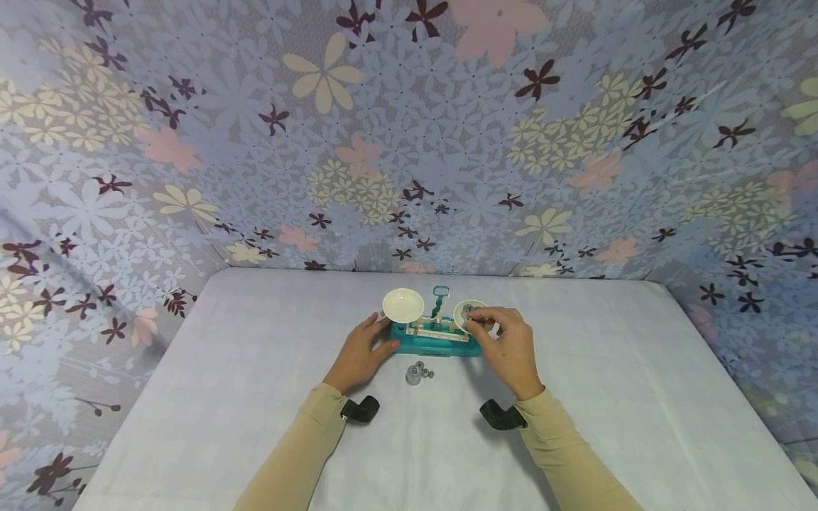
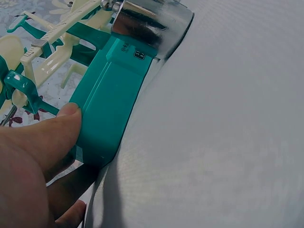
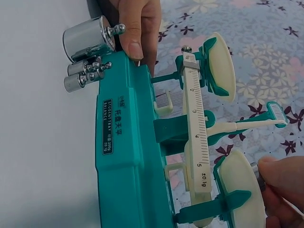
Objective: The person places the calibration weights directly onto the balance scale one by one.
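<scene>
A teal student tray balance (image 1: 434,346) stands near the far side of the table, a cream pan at each end. My left hand (image 1: 361,355) grips the left end of its base, thumb against the front face and fingers around the end. The left pan (image 1: 403,306) holds nothing. Over the right pan (image 1: 457,316), my right hand (image 1: 513,349) pinches a small metal weight (image 3: 257,175), largely hidden by fingers and pan. Other shiny weights (image 1: 468,310) show in that pan. The white graduated beam (image 3: 196,128) runs along the balance's front.
In front of the balance stand a large metal weight (image 1: 413,375) and several smaller ones (image 3: 86,71) close together. A pale cloth covers the table (image 1: 255,426). Flower-patterned fabric (image 1: 396,142) rises behind the far edge. Each wrist wears a black camera mount.
</scene>
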A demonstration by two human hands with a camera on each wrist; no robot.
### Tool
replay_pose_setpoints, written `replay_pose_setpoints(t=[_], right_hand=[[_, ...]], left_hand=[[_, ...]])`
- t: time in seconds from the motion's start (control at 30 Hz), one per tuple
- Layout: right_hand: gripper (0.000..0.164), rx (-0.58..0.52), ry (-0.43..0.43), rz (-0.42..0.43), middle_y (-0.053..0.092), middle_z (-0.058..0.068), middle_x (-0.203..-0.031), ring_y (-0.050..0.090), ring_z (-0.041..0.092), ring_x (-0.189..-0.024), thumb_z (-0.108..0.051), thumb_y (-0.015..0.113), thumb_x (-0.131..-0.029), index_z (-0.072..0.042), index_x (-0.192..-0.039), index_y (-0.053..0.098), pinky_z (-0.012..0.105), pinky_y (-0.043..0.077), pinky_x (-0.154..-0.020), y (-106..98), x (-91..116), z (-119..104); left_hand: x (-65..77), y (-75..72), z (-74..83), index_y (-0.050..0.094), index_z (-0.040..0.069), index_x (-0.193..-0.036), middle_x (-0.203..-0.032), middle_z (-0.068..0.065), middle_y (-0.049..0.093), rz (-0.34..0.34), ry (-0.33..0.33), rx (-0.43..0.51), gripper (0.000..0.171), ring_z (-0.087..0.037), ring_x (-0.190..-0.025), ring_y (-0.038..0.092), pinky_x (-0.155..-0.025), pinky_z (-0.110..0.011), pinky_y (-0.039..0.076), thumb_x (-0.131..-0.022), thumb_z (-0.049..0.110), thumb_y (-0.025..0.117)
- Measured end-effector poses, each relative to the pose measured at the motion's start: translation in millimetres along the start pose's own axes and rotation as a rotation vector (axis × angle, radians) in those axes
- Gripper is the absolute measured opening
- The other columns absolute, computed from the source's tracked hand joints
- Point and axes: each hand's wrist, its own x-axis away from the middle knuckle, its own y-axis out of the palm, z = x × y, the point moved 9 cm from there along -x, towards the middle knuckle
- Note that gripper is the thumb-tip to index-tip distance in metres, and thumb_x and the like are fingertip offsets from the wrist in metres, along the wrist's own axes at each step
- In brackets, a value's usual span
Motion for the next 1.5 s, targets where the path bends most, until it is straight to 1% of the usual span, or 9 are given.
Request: replay_pose_setpoints(t=[0.23, 0.43, 1.0, 1.27, 1.5], right_hand=[[0.012, 0.011, 0.025, 0.005, 0.07, 0.006, -0.083, 0.055, 0.021, -0.08, -0.012, 0.081, -0.086, -0.006, -0.096, 0.078, 0.031, 0.039, -0.064, 1, -1, 3], [0.01, 0.009, 0.043, 0.015, 0.07, 0.005, -0.084, 0.054, 0.019, -0.08, -0.012, 0.081, -0.086, -0.007, -0.095, 0.077, 0.031, 0.038, -0.064, 0, -2, 6], [0.011, -0.01, 0.049, 0.028, 0.071, 0.006, -0.088, 0.053, 0.019, -0.081, -0.01, 0.08, -0.087, -0.007, -0.096, 0.076, 0.031, 0.037, -0.065, 0, -1, 7], [0.015, -0.013, 0.047, 0.043, 0.072, 0.008, -0.093, 0.053, 0.02, -0.082, -0.011, 0.08, -0.086, -0.006, -0.1, 0.075, 0.032, 0.037, -0.068, -3, 0, 2], [0.016, -0.047, 0.042, 0.045, 0.071, 0.01, -0.094, 0.053, 0.025, -0.083, -0.011, 0.08, -0.087, -0.007, -0.102, 0.075, 0.032, 0.038, -0.068, -5, 1, -8]], left_hand=[[-1.2, 0.1, 0.3, 0.048, 0.005, -0.149, -0.157, -0.022, 0.036, 0.005, 0.006, 0.001, 0.059, -0.042, -0.146, 0.031, -0.118, -0.059, 0.025, -0.1, 0.035, 0.061], [-2.2, 0.2, 0.3, 0.049, 0.005, -0.148, -0.157, -0.023, 0.037, 0.017, 0.013, 0.007, 0.058, -0.042, -0.145, 0.032, -0.118, -0.059, 0.026, -0.1, 0.034, 0.062], [-3.6, 1.9, -2.0, 0.05, 0.006, -0.148, -0.157, -0.022, 0.038, 0.023, 0.021, -0.002, 0.058, -0.041, -0.145, 0.033, -0.119, -0.058, 0.026, -0.099, 0.035, 0.063], [-2.8, 2.7, -4.4, 0.049, 0.007, -0.149, -0.158, -0.02, 0.036, 0.01, -0.004, -0.003, 0.059, -0.041, -0.146, 0.032, -0.119, -0.058, 0.026, -0.099, 0.037, 0.062], [-1.5, 1.0, -3.3, 0.05, 0.006, -0.148, -0.157, -0.022, 0.037, 0.018, 0.006, 0.009, 0.059, -0.042, -0.145, 0.033, -0.118, -0.059, 0.027, -0.099, 0.037, 0.062]])
